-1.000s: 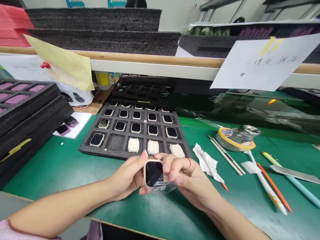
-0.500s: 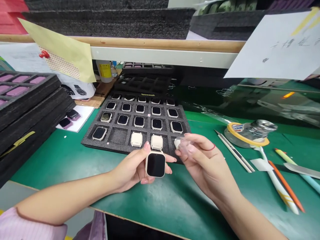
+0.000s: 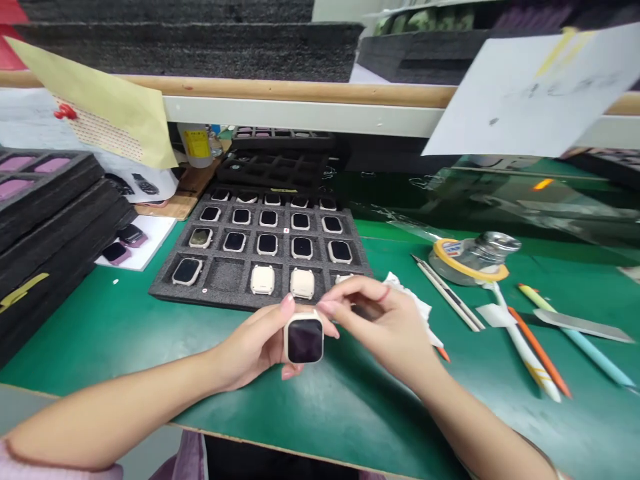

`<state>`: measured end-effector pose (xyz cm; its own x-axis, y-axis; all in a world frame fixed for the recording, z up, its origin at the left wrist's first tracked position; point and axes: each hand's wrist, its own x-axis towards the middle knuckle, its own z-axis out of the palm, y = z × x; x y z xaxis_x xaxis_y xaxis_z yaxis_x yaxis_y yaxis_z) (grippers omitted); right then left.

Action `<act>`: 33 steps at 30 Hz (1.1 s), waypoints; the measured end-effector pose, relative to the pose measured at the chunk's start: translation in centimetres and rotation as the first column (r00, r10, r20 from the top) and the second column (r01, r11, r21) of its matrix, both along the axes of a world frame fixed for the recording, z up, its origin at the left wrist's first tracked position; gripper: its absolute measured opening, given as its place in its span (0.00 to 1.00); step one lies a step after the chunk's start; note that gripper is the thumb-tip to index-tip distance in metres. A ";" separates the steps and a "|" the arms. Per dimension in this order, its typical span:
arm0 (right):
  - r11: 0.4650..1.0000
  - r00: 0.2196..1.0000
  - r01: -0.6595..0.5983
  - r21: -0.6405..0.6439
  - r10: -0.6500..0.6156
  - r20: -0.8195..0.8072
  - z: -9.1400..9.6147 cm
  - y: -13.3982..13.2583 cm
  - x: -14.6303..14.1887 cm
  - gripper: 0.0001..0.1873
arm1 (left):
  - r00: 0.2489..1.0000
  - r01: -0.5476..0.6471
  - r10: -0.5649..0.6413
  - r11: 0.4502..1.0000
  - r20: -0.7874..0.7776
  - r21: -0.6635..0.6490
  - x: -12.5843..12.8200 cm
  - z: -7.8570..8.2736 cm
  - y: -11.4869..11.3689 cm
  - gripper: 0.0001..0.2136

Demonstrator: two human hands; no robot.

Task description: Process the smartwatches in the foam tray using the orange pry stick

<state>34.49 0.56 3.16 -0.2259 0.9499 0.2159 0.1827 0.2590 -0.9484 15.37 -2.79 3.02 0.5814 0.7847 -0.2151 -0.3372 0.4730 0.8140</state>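
My left hand [image 3: 257, 347] grips a square smartwatch [image 3: 304, 339] with a cream case and dark screen, holding it by its sides. My right hand [image 3: 380, 323] hangs just right of the watch, its curled fingertips near the watch's top edge; no film shows in it. Behind the hands lies a black foam tray [image 3: 170, 290] with rows of square cells. Dark-screened watches fill most cells, and cream watch backs [image 3: 263, 280] sit in the front row. My right hand partly hides one cream watch [image 3: 343, 278].
A crumpled white tissue [image 3: 413, 297] lies right of my right hand. Beyond it are a metal-bladed tool [image 3: 447, 301], a yellow tape roll [image 3: 453, 257], a glass jar [image 3: 493, 243] and coloured pens [image 3: 540, 357] on the green mat [image 3: 100, 333]. Stacked foam trays [image 3: 45, 200] rise at the left.
The clear film held in my right hand earlier no longer shows. That hand has moved left and closer to the watch, and the tissue has come back into view beside it.
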 end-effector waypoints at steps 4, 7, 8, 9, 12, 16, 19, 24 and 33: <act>0.999 0.993 -0.014 0.050 0.007 0.119 -0.7 -0.1 -0.5 0.06 | 0.998 0.032 -0.028 0.998 -0.060 0.063 0.0 -0.2 -0.1 0.29; 0.994 0.973 -0.010 0.106 -0.015 0.231 -0.9 -0.2 -0.7 0.05 | 0.992 0.013 -0.004 0.997 -0.129 0.073 0.0 -0.3 0.0 0.29; 0.991 0.960 -0.018 0.133 -0.020 0.281 -0.8 -0.1 -0.7 0.07 | 0.987 -0.003 0.013 0.998 -0.163 0.063 0.0 -0.4 0.1 0.29; 0.987 0.944 -0.022 0.159 -0.031 0.328 -0.7 0.0 -0.5 0.09 | 0.980 -0.021 0.031 0.998 -0.199 0.052 0.1 -0.4 0.1 0.29; 0.973 0.897 0.059 0.223 -0.150 0.416 0.4 0.8 1.5 0.14 | 0.963 -0.055 0.063 0.998 -0.263 0.037 0.2 -0.4 0.2 0.30; 0.922 0.765 0.278 0.268 -0.381 0.519 0.8 2.2 6.7 0.14 | 0.968 -0.048 0.047 0.999 -0.247 0.000 0.5 -0.5 0.1 0.28; 0.895 0.678 0.361 0.262 -0.445 0.586 -0.7 2.7 9.9 0.08 | 0.961 -0.035 0.032 0.999 -0.275 -0.008 0.8 -0.6 0.0 0.28; 0.884 0.686 0.382 0.269 -0.466 0.559 -2.3 2.6 12.2 0.09 | 0.901 0.052 0.029 0.983 -0.434 0.174 0.8 -0.9 -0.1 0.28; 0.722 0.419 0.603 0.338 -0.648 0.637 2.7 6.8 19.4 0.06 | 0.860 0.146 -0.028 0.970 -0.510 0.193 0.6 -2.7 0.3 0.29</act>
